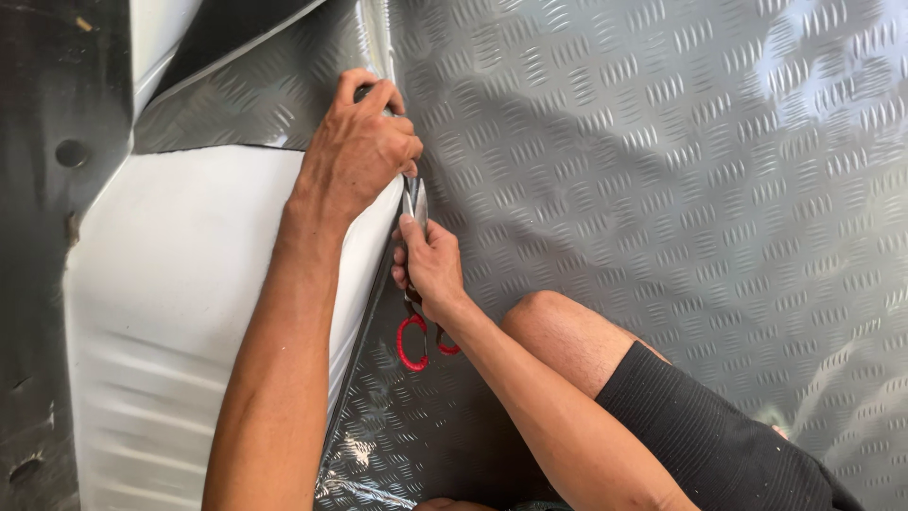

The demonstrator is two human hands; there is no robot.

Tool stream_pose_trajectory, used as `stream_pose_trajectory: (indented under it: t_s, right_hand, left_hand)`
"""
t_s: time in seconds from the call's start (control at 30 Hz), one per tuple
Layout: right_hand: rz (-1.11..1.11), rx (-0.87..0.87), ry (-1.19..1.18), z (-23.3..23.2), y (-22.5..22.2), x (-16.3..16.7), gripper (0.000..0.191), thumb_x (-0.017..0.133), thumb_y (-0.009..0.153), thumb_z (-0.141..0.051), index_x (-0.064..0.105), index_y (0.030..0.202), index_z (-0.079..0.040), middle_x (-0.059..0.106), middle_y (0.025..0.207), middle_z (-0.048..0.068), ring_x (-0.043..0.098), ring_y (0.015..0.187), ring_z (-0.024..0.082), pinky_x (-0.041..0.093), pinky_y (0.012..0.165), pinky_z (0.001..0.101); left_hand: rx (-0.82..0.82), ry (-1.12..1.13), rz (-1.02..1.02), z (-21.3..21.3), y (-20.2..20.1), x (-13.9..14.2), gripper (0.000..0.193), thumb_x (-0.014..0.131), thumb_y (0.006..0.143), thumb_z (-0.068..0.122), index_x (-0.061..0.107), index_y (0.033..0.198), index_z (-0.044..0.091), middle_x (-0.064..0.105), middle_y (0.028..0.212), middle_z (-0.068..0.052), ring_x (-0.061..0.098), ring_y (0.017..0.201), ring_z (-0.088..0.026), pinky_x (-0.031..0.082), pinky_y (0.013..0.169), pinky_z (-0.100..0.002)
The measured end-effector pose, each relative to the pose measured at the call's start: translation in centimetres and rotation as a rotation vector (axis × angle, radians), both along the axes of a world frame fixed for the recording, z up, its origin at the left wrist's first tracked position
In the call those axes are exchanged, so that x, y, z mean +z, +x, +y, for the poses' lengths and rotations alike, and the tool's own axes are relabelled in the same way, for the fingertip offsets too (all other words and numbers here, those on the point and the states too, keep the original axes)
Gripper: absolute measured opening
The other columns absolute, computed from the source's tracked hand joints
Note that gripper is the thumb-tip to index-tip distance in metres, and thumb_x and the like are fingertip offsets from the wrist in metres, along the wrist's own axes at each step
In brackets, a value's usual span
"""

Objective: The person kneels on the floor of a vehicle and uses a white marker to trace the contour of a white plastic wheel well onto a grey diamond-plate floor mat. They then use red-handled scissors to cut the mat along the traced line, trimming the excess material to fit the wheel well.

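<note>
Nearest us, red-handled scissors lie on the silver tread-pattern sheet, just below our right hand. That hand is curled shut on a small metal blade at the sheet's edge. Farther off, our left hand is clenched on the sheet's folded edge against the white panel. We judge the sheet thin, floppy and slick, so it is best gripped at the folded edge, close to the blade.

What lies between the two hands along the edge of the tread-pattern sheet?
In the head view, the metal blades of the red-handled scissors span the short gap between the left hand above and the right hand below, against the tread-pattern sheet.
</note>
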State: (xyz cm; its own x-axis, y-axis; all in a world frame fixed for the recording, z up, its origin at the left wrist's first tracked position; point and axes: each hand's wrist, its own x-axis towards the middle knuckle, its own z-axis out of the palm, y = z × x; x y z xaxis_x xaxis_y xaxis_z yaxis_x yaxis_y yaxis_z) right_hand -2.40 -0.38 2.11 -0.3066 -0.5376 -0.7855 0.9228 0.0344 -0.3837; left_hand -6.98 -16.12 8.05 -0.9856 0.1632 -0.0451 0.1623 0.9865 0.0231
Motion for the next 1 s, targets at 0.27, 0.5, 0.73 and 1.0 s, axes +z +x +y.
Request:
stream_pose_trajectory:
  t_s: [0.27, 0.5, 0.73, 1.0]
  right_hand:
    - [0.040, 0.035, 0.025, -0.6, 0.3, -0.5, 0.033, 0.053, 0.105, -0.032, 0.057, 0.087, -0.005, 0.049, 0.060, -0.001, 0.047, 0.043, 0.007, 0.037, 0.036, 0.0250]
    - [0.165, 0.145, 0.072, -0.5, 0.2, -0.9, 0.037, 0.047, 0.106, -0.036, 0.057, 0.087, -0.006, 0.048, 0.061, -0.002, 0.044, 0.045, 0.006, 0.036, 0.036, 0.0247]
    - [0.377, 0.213, 0.133, -0.5, 0.3, -1.5, 0.040, 0.044, 0.107, -0.035, 0.059, 0.083, -0.008, 0.051, 0.060, -0.002, 0.048, 0.049, 0.006, 0.041, 0.043, 0.0266]
    - [0.292, 0.234, 0.098, -0.4, -0.5, -1.4, 0.038, 0.043, 0.107, -0.035, 0.056, 0.082, -0.008, 0.045, 0.055, -0.005, 0.042, 0.045, 0.007, 0.036, 0.039, 0.0287]
  left_hand:
    - [0.067, 0.063, -0.052, -0.2, 0.3, 0.6, 0.012, 0.087, 0.070, 0.025, 0.081, 0.076, 0.017, 0.075, 0.079, 0.006, 0.063, 0.106, -0.017, 0.038, 0.114, -0.041]
    - [0.160, 0.137, -0.089, -0.3, 0.5, 1.0, 0.009, 0.087, 0.073, 0.022, 0.083, 0.078, 0.016, 0.076, 0.081, 0.003, 0.062, 0.107, -0.020, 0.037, 0.112, -0.042]
    - [0.189, 0.150, -0.119, -0.3, 0.2, 1.3, 0.008, 0.086, 0.076, 0.020, 0.083, 0.082, 0.015, 0.077, 0.085, 0.003, 0.061, 0.111, -0.019, 0.036, 0.113, -0.042]
    - [0.255, 0.223, -0.162, -0.2, -0.2, 1.9, 0.006, 0.086, 0.076, 0.018, 0.083, 0.080, 0.015, 0.077, 0.085, 0.004, 0.061, 0.110, -0.019, 0.036, 0.114, -0.042]
